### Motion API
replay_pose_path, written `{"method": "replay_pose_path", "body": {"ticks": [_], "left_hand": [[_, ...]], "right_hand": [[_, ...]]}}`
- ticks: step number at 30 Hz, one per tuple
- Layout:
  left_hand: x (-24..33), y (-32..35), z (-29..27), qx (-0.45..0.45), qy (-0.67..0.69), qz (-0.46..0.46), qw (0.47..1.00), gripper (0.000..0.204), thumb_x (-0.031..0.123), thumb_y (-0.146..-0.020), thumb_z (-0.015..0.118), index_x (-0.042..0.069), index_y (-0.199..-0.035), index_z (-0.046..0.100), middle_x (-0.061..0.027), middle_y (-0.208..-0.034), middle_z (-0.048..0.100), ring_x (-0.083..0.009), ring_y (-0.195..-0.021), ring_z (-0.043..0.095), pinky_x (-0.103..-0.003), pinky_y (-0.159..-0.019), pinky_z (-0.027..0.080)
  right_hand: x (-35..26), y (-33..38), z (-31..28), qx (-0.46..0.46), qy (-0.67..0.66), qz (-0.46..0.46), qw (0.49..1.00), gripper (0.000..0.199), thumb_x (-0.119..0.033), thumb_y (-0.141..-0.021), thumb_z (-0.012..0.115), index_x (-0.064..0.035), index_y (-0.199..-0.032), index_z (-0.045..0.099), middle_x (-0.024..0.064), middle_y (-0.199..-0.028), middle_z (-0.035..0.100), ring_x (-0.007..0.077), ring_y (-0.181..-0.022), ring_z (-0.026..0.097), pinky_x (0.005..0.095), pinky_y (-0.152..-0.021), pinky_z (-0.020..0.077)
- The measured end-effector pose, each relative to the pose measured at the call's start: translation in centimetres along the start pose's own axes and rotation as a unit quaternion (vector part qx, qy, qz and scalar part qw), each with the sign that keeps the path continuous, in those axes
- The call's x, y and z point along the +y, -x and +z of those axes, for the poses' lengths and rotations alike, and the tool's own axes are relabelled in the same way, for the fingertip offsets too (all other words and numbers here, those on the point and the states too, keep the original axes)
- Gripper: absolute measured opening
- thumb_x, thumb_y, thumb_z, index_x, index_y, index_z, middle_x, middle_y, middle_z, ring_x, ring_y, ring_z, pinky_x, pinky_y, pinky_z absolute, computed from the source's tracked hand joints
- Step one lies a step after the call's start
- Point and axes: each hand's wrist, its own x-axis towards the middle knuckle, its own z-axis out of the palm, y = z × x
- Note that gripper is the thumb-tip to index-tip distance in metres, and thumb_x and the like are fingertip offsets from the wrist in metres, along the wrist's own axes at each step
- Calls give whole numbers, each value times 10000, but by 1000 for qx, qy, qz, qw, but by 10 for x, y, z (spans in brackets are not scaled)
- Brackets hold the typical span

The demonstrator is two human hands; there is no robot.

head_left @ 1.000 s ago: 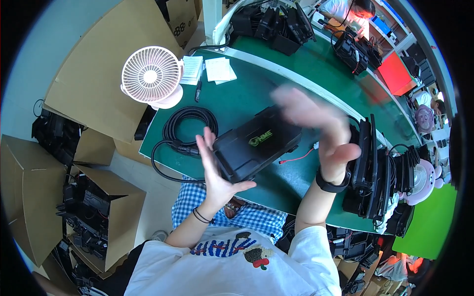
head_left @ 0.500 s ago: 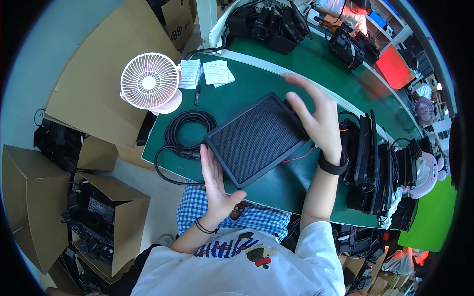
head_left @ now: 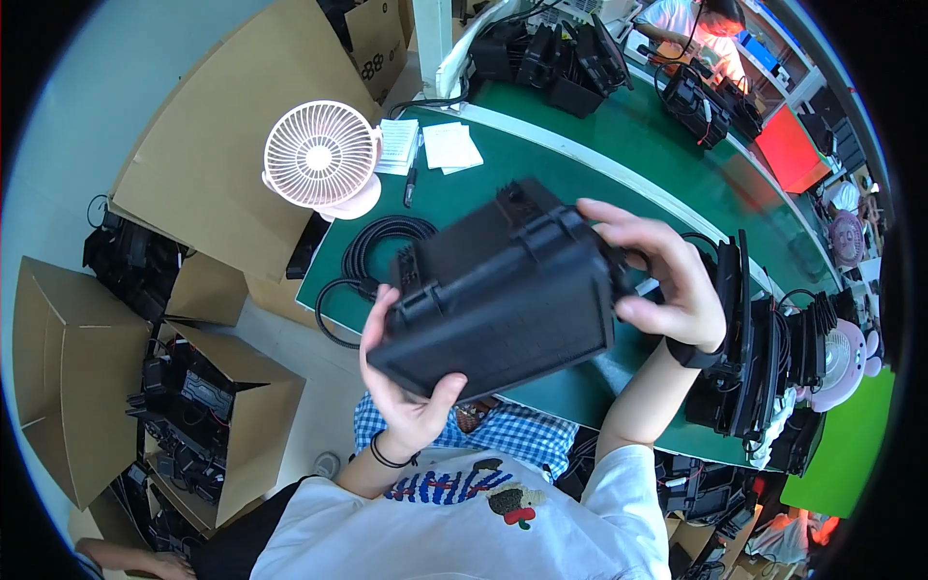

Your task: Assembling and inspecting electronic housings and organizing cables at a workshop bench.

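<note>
A black plastic box (head_left: 503, 290) is tilted up above the green table, its latched side and a ribbed part of its back showing. My left hand (head_left: 411, 396) grips its lower left corner, with the thumb on the near face. At the box's right end my right hand (head_left: 672, 280) is curled, fingertips on the upper corner and thumb beside the end. A short dark cable and a pale piece show between that hand and the box. Partly behind the box lies a coiled black braided hose (head_left: 372, 251).
A pink fan (head_left: 319, 155), paper slips (head_left: 451, 147) and a pen (head_left: 411, 182) are at the far left. Several black boxes with cables (head_left: 730, 358) stand on the right. Open cartons (head_left: 256, 435) are left of the table. A co-worker (head_left: 710, 39) sits at the back; another person's hand (head_left: 169, 565) shows lower left.
The box has turned over from its flat mesh-like face to its latched side. My left hand has closed on its corner, and my right hand has curled in at its right end.
</note>
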Motion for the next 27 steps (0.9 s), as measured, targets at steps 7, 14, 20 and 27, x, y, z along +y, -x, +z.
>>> {"method": "replay_pose_path", "body": {"ticks": [7, 14, 20, 27], "left_hand": [[-13, 15, 3, -32, -118, 177, 976, 703, 166, -685, 862, 274, -1206, 403, -189, -1363, 345, -525, -1370, 215, -603, -1139, 149], [-39, 38, 3, -21, -92, 257, 962, 554, 188, -704, 840, 364, -1139, 546, -169, -1337, 373, -481, -1403, 161, -579, -1149, 139], [-41, 44, 11, -1, -95, 234, 968, 548, 191, -703, 838, 366, -1130, 544, -162, -1337, 374, -475, -1404, 163, -578, -1148, 150], [-24, 31, 9, -50, -143, 203, 967, 661, 86, -662, 860, 275, -1151, 459, -194, -1339, 342, -541, -1368, 203, -595, -1131, 220]], "right_hand": [[32, 11, -18, -91, -113, -40, 989, 733, -54, -676, 836, -35, -1328, 501, 259, -1497, 299, 327, -1338, 406, 408, -1069, 371], [37, 9, -22, -143, -103, -48, 983, 748, -184, -736, 806, -19, -1375, 453, 263, -1473, 341, 357, -1348, 396, 420, -1070, 365], [41, 6, -25, -160, -65, -75, 982, 714, -214, -767, 777, -19, -1374, 456, 257, -1469, 352, 368, -1335, 409, 422, -1063, 371], [37, -1, -27, -196, 38, -84, 976, 644, -127, -708, 776, -49, -1302, 542, 225, -1452, 394, 391, -1302, 442, 436, -1053, 388]]}}
